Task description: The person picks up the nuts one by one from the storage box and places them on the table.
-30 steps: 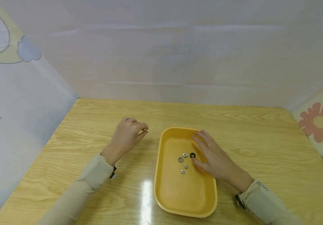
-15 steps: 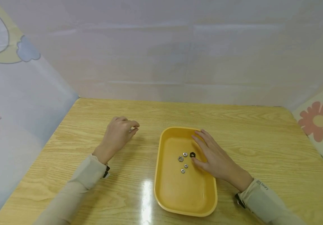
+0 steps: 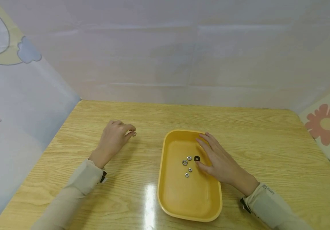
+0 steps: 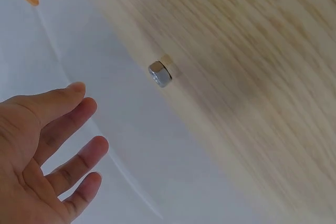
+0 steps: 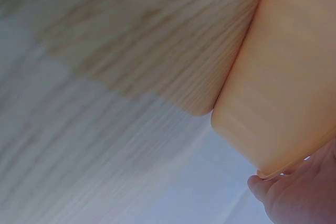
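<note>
A silver hex nut [image 4: 160,74] stands on its edge over the wood table in the left wrist view. There, the left hand [image 4: 37,145] has its thumb and index finger close together, a gap away from this nut, the other fingers loosely spread. In the head view the left hand [image 3: 110,137] is left of the yellow tray [image 3: 160,179], its fingertips right by the nut [image 3: 134,134]. The right hand [image 3: 219,163] lies across the tray's right rim, fingers extended and spread, thumb inside beside a black hex nut [image 3: 197,158].
Several silver nuts lie in the tray, the largest a hex nut [image 3: 184,162]. The wood table [image 3: 268,147] reaches back to a pale curtain-like sheet [image 3: 165,57]. Printed panels, one bearing a pink flower [image 3: 327,124], flank both sides.
The left hand has moved leftward, away from the tray. The nut, mostly hidden at its fingertips before, now shows apart from the fingers. The right hand and tray have stayed put.
</note>
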